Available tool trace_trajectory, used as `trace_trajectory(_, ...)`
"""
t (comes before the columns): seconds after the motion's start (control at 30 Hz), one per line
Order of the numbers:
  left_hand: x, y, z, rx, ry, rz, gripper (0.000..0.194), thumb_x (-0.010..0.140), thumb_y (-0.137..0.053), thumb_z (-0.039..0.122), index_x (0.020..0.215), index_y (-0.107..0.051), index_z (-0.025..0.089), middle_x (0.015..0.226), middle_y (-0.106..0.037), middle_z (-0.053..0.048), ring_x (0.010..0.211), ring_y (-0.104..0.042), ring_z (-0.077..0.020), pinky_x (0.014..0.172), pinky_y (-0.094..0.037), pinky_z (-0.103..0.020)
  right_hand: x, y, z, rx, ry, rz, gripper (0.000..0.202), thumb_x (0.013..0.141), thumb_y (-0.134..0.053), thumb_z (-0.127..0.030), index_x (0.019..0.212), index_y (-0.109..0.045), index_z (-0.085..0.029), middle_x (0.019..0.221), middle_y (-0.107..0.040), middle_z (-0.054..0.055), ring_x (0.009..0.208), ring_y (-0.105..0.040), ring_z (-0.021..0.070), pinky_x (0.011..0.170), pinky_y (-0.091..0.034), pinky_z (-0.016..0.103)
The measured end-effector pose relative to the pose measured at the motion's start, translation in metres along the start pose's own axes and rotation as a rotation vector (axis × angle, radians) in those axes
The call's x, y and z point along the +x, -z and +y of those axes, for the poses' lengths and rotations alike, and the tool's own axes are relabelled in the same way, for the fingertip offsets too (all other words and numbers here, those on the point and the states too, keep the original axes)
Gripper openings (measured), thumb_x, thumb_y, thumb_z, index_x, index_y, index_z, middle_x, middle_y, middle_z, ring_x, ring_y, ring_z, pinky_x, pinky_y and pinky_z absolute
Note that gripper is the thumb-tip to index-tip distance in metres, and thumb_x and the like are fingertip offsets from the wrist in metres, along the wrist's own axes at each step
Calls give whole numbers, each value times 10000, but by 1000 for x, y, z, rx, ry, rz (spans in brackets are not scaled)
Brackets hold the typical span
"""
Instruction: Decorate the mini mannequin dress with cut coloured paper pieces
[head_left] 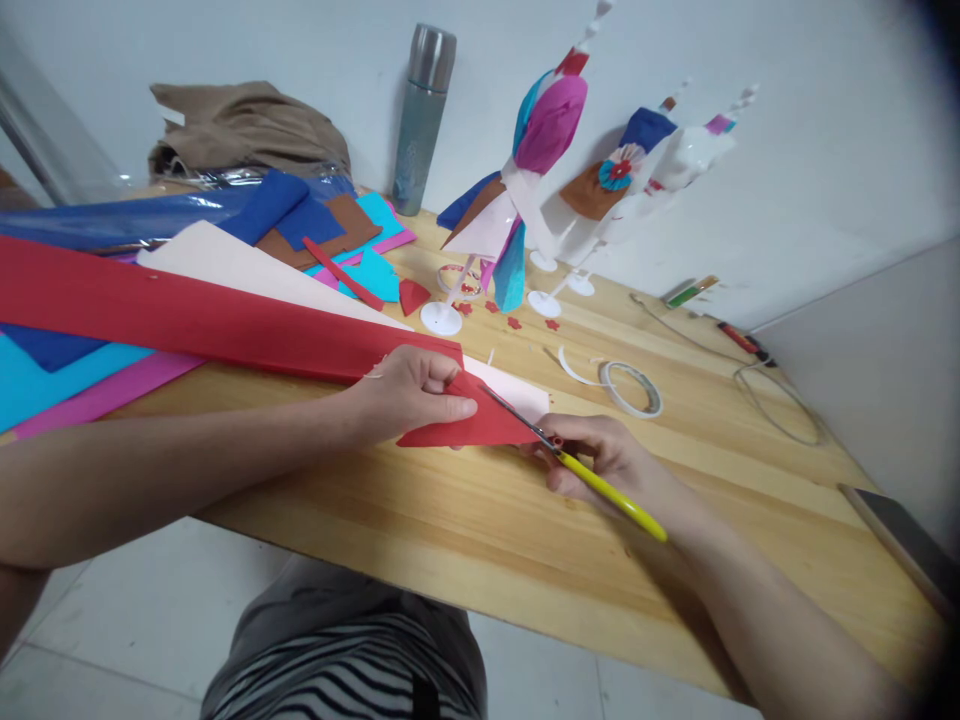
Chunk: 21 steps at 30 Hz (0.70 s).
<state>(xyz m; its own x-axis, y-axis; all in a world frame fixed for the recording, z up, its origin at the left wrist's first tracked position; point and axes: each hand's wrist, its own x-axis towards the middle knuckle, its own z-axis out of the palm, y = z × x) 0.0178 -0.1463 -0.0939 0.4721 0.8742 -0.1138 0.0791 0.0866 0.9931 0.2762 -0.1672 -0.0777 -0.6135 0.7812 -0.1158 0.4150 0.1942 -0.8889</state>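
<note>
My left hand [409,393] pinches a red paper piece [469,425] between thumb and fingers, above the table's near part. In my right hand [611,455] is a pair of scissors [615,495] with a yellow handle and metal blades. The blades point left and lie across the red piece, close to my left thumb; whether they are open or closed I cannot make out. A long red paper strip [195,318] runs in from the left and ends by my left hand. Pale pink paper [514,385] shows just behind the blades.
Dressed figures on white stands [441,318] stand along the wall near a flask [425,120]. A tape roll [631,388], a cable [780,425] and a phone [900,545] lie to the right. Coloured paper sheets [300,225] and brown cloth [247,130] are piled left.
</note>
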Motion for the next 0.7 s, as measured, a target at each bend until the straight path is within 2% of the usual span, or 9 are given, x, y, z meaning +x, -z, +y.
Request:
trace_trajectory(0.2,3,1,-2,-61,14,-65,196,719,-724,313,708,-654,130,657,-718,-43,559,-652,-126,494,-471,-195,-1,1,8,-1,-24,-12,445,790,-733,-595,711,-541,-201,652,-400,-40,575,-292,99,502,-237,258)
trace_trajectory(0.37,1,1,-1,-82,28,-72,199,714,-734,310,705,-641,134,665,-722,-46,571,-660,-130,511,-488,-205,-2,1,0,-26,57,-45,431,852,-655,-612,776,-539,-204,692,-402,-33,603,-318,112,521,-269,261)
trace_trajectory(0.5,1,0,-1,-10,-9,-66,217,714,-731,326,689,-632,135,646,-700,-38,567,-652,-138,490,-462,-210,-2,3,-6,-71,102,-64,476,882,-582,-662,764,-500,-208,703,-413,-27,606,-327,118,524,-282,267)
trace_trajectory(0.7,-2,-2,3,4,14,-87,206,719,-744,306,695,-617,145,588,-627,15,546,-597,-106,494,-423,-197,-2,4,3,-49,138,-95,462,888,-597,-643,775,-497,-206,727,-418,-26,624,-330,115,536,-283,261)
